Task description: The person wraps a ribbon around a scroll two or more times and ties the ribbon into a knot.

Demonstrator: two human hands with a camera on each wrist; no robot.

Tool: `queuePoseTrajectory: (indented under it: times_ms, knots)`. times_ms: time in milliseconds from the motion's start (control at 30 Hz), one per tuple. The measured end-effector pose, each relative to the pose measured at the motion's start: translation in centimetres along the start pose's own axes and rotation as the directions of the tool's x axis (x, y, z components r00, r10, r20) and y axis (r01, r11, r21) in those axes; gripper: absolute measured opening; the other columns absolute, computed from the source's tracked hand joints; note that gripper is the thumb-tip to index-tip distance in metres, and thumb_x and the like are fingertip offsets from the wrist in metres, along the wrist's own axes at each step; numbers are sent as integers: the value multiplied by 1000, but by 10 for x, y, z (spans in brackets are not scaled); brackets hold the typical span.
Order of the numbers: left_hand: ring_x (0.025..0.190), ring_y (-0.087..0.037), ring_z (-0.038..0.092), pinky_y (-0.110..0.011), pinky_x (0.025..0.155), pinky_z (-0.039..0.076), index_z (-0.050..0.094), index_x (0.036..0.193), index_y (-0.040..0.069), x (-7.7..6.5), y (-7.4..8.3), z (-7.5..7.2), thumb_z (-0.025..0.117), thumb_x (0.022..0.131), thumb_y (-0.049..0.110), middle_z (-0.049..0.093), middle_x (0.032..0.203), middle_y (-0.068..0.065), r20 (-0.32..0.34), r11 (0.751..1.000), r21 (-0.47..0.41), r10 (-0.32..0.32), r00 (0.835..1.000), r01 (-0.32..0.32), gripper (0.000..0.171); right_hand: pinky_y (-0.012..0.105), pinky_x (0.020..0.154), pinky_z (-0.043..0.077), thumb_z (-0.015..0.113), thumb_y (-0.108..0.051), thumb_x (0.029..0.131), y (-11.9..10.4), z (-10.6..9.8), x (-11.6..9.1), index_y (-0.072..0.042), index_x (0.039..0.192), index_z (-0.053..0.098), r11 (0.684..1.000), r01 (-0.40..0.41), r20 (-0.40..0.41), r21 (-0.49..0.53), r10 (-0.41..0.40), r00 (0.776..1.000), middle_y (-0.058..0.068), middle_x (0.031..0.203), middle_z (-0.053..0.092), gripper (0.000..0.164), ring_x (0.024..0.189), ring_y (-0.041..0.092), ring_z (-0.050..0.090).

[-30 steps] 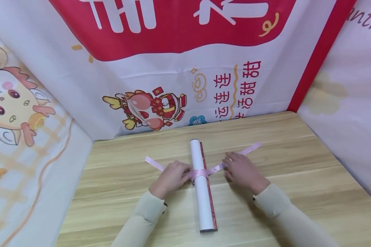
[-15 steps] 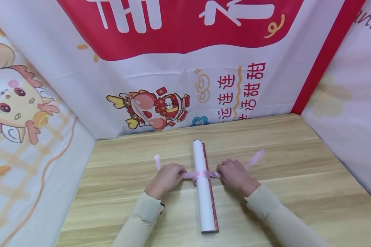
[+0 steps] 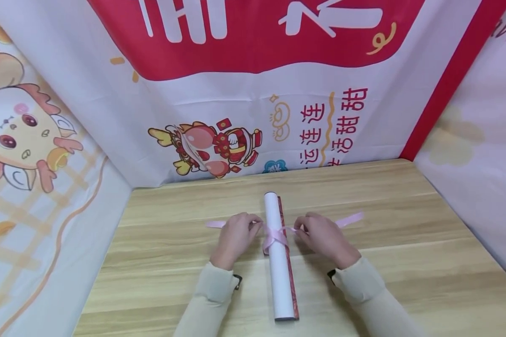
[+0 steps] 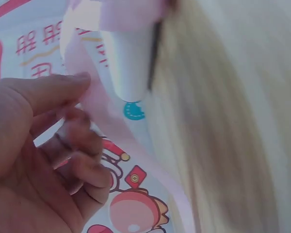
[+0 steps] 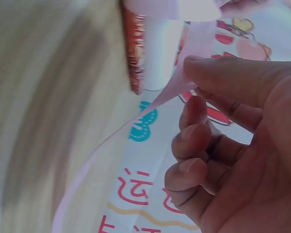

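Note:
A rolled-up white paper scroll with a red patterned edge lies lengthwise on the wooden table. Pink ribbon wraps its middle, with strands overlapping on top. Left of the roll, my left hand pinches one ribbon end; the left wrist view has this strand at the thumb and fingertips. On the other side my right hand pinches the opposite end, and in the right wrist view the ribbon runs from under the thumb. Loose tails trail out beyond both hands.
The wooden table meets a printed cloth backdrop at its far edge. Patterned cloth also hangs along the left side and the right side.
My right hand has come in closer to the roll. My left hand moved outward with the ribbon, then back in. The strands on top now cross, and both hands sit slightly farther up the roll.

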State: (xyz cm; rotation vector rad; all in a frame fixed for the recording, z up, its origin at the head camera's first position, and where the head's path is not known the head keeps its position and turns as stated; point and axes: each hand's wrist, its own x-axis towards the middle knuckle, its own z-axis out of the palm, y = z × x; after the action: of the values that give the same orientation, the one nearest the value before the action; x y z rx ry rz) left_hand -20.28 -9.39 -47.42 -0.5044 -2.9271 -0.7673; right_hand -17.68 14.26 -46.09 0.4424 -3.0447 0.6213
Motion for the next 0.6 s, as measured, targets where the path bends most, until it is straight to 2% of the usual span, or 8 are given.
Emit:
queuePoseTrajectory:
  times_ms: [67,133,267,333,433,600]
  knots:
    - [81,-7,57,-29,72,49,72,107,20,0,4,-2,59,93,31,69,100,7,35,997,-77,-21,999,23,22,28,64,46,66,-26,87,-3,-4,2,-18,97,70,999,-27,12,30,26,1000,-7,80,57,14,70,11,50]
    - [79,-8,58,-28,69,50,69,116,18,-2,7,-3,57,94,30,68,106,5,103,984,-175,-25,994,43,28,28,65,47,66,-27,87,-5,-6,5,-18,98,71,997,-48,20,63,47,999,-7,81,59,15,71,11,52]
    - [78,-10,58,-25,63,51,58,132,13,-7,9,0,53,96,28,66,109,1,234,948,-308,-6,972,80,39,27,65,47,66,-27,88,-8,-11,7,-18,98,70,991,-69,31,114,66,997,-7,83,61,14,72,11,53]
    - [81,-10,59,-24,65,51,55,136,10,-10,8,1,51,97,26,65,109,0,248,936,-345,20,969,69,42,27,65,47,66,-26,87,-9,-13,7,-19,97,70,987,-77,33,138,73,997,-8,83,61,13,72,11,53]
    - [89,-10,59,-25,73,51,51,138,7,-14,4,4,53,96,23,65,113,0,236,917,-399,83,968,19,45,26,64,47,67,-25,87,-10,-14,9,-20,96,70,983,-76,29,164,72,997,-8,82,60,11,72,11,53]
    - [91,-13,58,-31,81,51,52,139,12,-17,-1,9,66,87,22,62,116,5,271,862,-506,179,946,-18,54,26,64,47,68,-23,86,-10,-14,9,-21,95,69,975,-97,36,201,92,995,-8,81,59,9,72,13,52]
